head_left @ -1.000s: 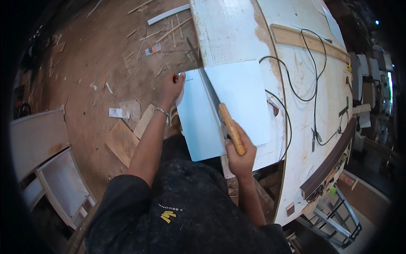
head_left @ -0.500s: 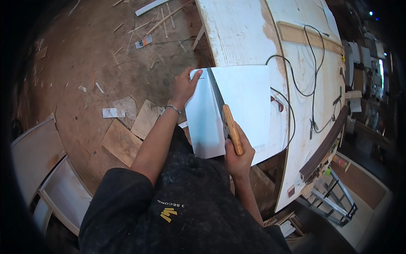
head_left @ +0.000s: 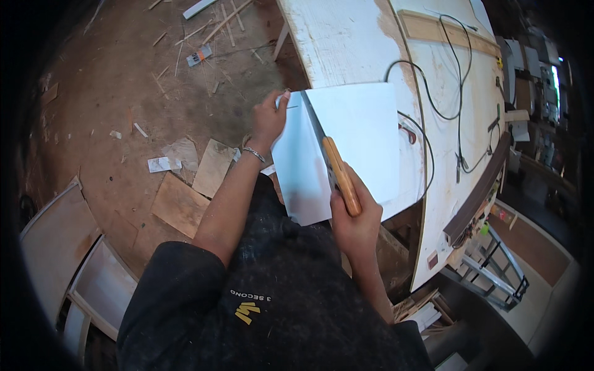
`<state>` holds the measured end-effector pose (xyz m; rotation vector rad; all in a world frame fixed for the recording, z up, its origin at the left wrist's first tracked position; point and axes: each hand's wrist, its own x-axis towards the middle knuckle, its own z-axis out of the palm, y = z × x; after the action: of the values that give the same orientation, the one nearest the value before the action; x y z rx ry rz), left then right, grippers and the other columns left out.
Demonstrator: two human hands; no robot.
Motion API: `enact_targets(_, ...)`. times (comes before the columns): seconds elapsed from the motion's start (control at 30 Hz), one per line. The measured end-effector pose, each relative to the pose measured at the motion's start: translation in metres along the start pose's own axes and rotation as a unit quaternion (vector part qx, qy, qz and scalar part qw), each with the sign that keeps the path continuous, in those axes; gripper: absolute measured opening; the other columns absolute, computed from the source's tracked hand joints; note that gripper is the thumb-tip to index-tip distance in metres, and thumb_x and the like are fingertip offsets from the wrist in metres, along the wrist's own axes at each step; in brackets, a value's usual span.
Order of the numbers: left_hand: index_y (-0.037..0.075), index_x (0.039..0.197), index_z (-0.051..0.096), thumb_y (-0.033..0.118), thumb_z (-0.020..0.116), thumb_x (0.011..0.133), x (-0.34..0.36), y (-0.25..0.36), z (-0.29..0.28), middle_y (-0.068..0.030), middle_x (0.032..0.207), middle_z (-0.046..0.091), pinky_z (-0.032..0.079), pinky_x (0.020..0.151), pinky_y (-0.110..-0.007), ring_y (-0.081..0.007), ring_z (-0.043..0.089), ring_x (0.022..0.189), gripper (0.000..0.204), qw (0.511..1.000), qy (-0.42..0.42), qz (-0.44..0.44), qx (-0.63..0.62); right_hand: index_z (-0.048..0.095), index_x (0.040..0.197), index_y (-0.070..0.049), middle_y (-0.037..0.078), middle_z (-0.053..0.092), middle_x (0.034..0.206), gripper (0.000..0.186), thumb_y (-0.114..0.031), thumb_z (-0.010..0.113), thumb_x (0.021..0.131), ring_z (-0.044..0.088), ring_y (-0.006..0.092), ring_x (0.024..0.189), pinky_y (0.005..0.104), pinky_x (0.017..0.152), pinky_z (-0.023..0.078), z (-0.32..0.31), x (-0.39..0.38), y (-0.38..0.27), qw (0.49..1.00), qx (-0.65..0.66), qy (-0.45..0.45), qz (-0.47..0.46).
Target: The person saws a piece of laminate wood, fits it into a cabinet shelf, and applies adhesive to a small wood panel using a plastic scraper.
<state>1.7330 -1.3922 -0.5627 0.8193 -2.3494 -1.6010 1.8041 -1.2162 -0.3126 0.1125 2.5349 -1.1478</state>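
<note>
My right hand [head_left: 356, 219] grips the wooden handle [head_left: 339, 170] of a hand saw. Its blade [head_left: 312, 114] lies along a straight line across a white board [head_left: 359, 130], reaching the board's far edge. My left hand [head_left: 269, 120] grips the board's far left corner, thumb along the top near a short dark mark, fingers partly hidden. The board rests partly on the white worktable [head_left: 334, 43], and its left part hangs past the table's edge, close over my lap.
The table carries a looped black cable [head_left: 458, 93], a wooden batten [head_left: 433, 31] and a dark plank [head_left: 476, 191]. Offcuts [head_left: 210, 167] and strips litter the floor at left, beside pale cabinet pieces [head_left: 62, 222]. A metal ladder [head_left: 495, 272] is at lower right.
The blade end that stuck out past the board's far edge a second ago no longer shows clearly there. The board and both hands sit slightly higher in the picture; the whole view has shifted.
</note>
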Motion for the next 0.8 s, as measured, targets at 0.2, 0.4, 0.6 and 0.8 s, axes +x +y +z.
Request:
enact_targets(0.2,0.008,0.102,0.072,0.041,0.06,0.107,-0.002,0.002,0.009,-0.02,0.064,0.062,0.047,0.056,-0.05,-0.0416,0.065,0.059,0.036,0.999,0.004,0.022,0.04,0.061,0.141,0.002,0.031,0.073,0.108,0.05,-0.007,0.064,0.092,0.077,0.0388,0.094,0.0419,0.083,0.059,0.025,0.036,0.016,0.997,-0.027,0.027,-0.062)
enact_targets(0.4,0.009,0.102,0.073,0.042,0.06,0.106,-0.003,-0.003,0.004,-0.0214,0.066,0.064,0.048,0.058,-0.053,-0.0426,0.065,0.061,0.035,1.0,0.02,0.0,0.018,0.061,0.141,0.003,0.031,0.072,0.113,0.049,-0.007,0.064,0.093,0.076,0.0399,0.101,0.0419,0.087,0.058,-0.008,-0.008,0.008,0.999,-0.035,0.009,-0.028)
enact_targets(0.6,0.01,0.105,0.073,0.042,0.06,0.106,-0.003,0.004,0.002,-0.0223,0.071,0.067,0.052,0.064,-0.054,-0.0445,0.07,0.071,0.035,0.999,0.002,-0.005,0.048,0.061,0.139,0.004,0.033,0.071,0.114,0.047,-0.008,0.062,0.094,0.073,0.0442,0.106,0.0431,0.09,0.057,0.009,0.03,-0.007,0.999,-0.042,-0.007,-0.02)
enact_targets(0.8,0.008,0.104,0.072,0.043,0.059,0.106,-0.002,0.002,-0.003,-0.0217,0.073,0.069,0.053,0.065,-0.053,-0.0436,0.07,0.073,0.037,0.998,0.018,0.0,0.053,0.06,0.142,0.003,0.032,0.071,0.12,0.049,-0.008,0.06,0.094,0.073,0.0409,0.11,0.0391,0.096,0.056,-0.015,-0.008,-0.017,0.998,-0.057,-0.013,0.002)
